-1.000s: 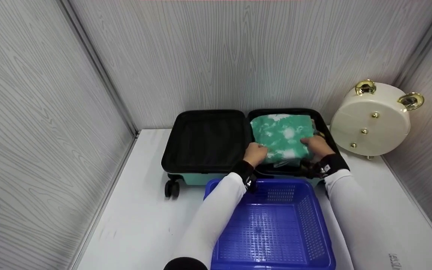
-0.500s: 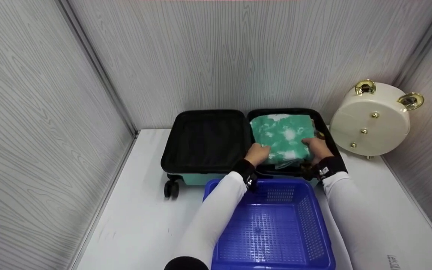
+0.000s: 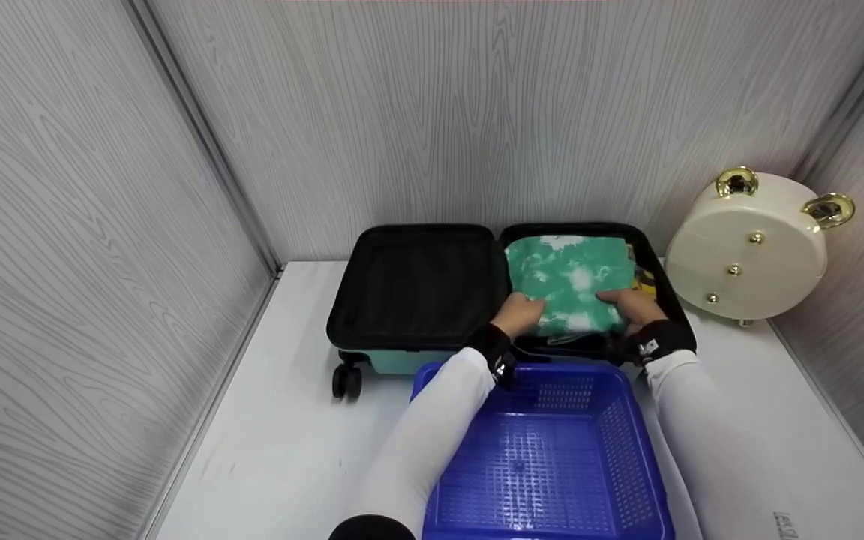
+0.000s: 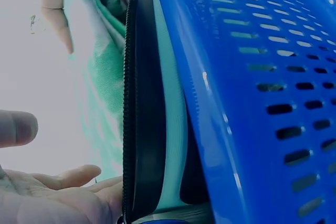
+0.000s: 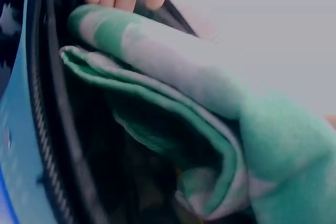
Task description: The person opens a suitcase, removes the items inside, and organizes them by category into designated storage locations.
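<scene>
One green-and-white cloth [image 3: 571,274] in suitcase [image 3: 417,289] right half: right hand [image 3: 634,306] pinches it, left hand [image 3: 520,313] touches it, thumb and fingers apart. Near-right lettering [image 3: 784,525] too small to read.

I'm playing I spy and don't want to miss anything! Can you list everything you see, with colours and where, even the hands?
Table: 1, white, under everything
Walls: 3, grey, left, back and right
Basket: 1, blue, front middle
Suitcase: 1, black and teal, open, behind the basket
Wheels: 1 pair showing, black, suitcase's near left corner
Folded cloth: 1, green and white, in the suitcase's right half
Patterned item: 1, yellow and dark, right of the cloth, partly hidden
Round eared object: 1, cream and gold, far right
Sleeves: 2, white, reaching from the bottom
Wristbands: 2, black, at the sleeve ends
Left hand: 1, bare, cloth's near left corner
Right hand: 1, bare, cloth's right side
</scene>
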### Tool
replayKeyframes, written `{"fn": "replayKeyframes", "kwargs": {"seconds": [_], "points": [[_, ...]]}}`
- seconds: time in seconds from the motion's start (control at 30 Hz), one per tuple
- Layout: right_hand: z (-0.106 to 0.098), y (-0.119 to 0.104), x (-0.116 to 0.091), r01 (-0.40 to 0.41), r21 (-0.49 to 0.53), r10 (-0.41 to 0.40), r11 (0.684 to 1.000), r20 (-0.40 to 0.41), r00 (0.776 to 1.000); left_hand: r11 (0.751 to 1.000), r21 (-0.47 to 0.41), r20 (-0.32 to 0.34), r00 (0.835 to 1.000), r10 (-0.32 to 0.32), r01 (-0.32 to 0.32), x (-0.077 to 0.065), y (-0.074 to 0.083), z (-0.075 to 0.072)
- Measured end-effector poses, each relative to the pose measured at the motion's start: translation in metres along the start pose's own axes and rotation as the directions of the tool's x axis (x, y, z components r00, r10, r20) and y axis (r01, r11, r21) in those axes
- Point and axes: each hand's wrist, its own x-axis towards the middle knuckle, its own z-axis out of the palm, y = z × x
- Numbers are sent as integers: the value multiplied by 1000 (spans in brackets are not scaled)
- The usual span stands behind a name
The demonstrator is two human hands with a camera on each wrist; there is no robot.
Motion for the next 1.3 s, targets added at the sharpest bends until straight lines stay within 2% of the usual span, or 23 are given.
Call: {"fn": "replayKeyframes", "kwargs": {"seconds": [0.1, 0.17, 0.27, 0.37, 0.43, 0.5, 0.53, 0.63, 0.67, 0.77, 0.83, 0.9, 1.0, 1.07, 1.13, 1.23, 1.3], "points": [[1, -5, 2, 96, 86, -96, 992, -1, 995, 998, -56, -54, 999, 7, -10, 2, -1, -1], [2, -9, 3, 155, 167, -161, 974, 23, 987, 995, -93, -92, 996, 14, -22, 3, -1, -4], [3, -12, 3, 180, 270, -210, 946, 84, 974, 989, -147, -136, 991, -5, -15, 2, 2, -10], [4, -13, 0, 196, 332, -249, 923, 123, 961, 983, -183, -133, 990, -36, 12, 2, 5, -17], [4, -15, -3, 219, 374, -288, 901, 139, 948, 971, -238, -125, 990, -70, 39, 1, 7, -22], [3, -17, -6, 243, 412, -332, 878, 157, 930, 937, -344, -70, 993, -96, 67, 3, 7, -26], [3, -18, -8, 255, 426, -353, 868, 167, 921, 909, -408, -26, 994, -106, 87, 4, 6, -28], [2, -22, -16, 296, 424, -400, 856, 181, 898, 798, -577, 116, 984, -133, 175, 5, 3, -35], [1, -22, -18, 309, 419, -412, 854, 182, 893, 770, -605, 165, 978, -129, 204, 6, 1, -36], [0, -22, -28, 359, 386, -452, 850, 186, 872, 730, -635, 270, 958, -96, 253, 4, -3, -39], [0, -19, -34, 385, 375, -478, 843, 195, 857, 718, -643, 325, 944, -62, 268, 2, -6, -39], [1, -15, -41, 410, 356, -498, 840, 202, 843, 725, -634, 354, 935, -37, 269, -1, -7, -39], [0, -6, -52, 430, 341, -518, 836, 227, 825, 720, -640, 369, 929, -16, 267, -6, -9, -39], [-1, 0, -60, 436, 339, -527, 833, 247, 814, 717, -654, 354, 935, 9, 241, -9, -9, -40], [-3, 5, -68, 447, 338, -541, 828, 276, 794, 698, -687, 327, 944, 52, 200, -11, -8, -42], [-4, 10, -81, 462, 326, -555, 825, 309, 773, 679, -721, 274, 957, 99, 136, -17, -5, -52], [-4, 13, -89, 471, 313, -562, 824, 349, 750, 680, -726, 236, 966, 104, 104, -23, -4, -61]]}}
